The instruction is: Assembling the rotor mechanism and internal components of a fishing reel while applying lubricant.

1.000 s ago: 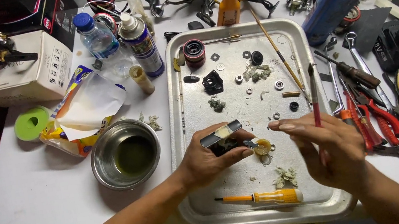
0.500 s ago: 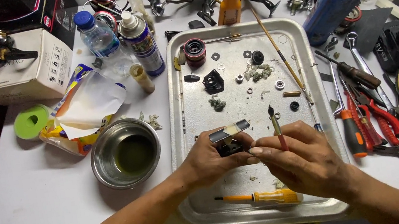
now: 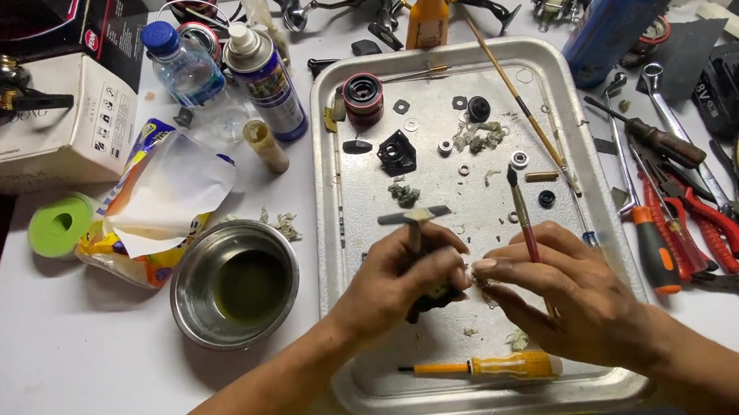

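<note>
Metal tray (image 3: 350, 239), bench centre. Left hand (image 3: 403, 275), tray's 6 o'clock zone: grip pressed around 1 dark reel part (image 3: 431, 300), mostly hidden. Right hand (image 3: 560, 291), at 3 o'clock of the left hand, fingertips touching it: grip pinching 1 red-handled brush (image 3: 522, 215), tip pointing to 12 o'clock. Yellow screwdriver (image 3: 489, 369) at 6 o'clock, lying flat. Steel bowl (image 3: 234, 284) at 9 o'clock, off the tray.

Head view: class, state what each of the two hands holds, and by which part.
Left hand grips a small black part around its body; right hand holds a thin red-handled brush by its lower shaft.
</note>
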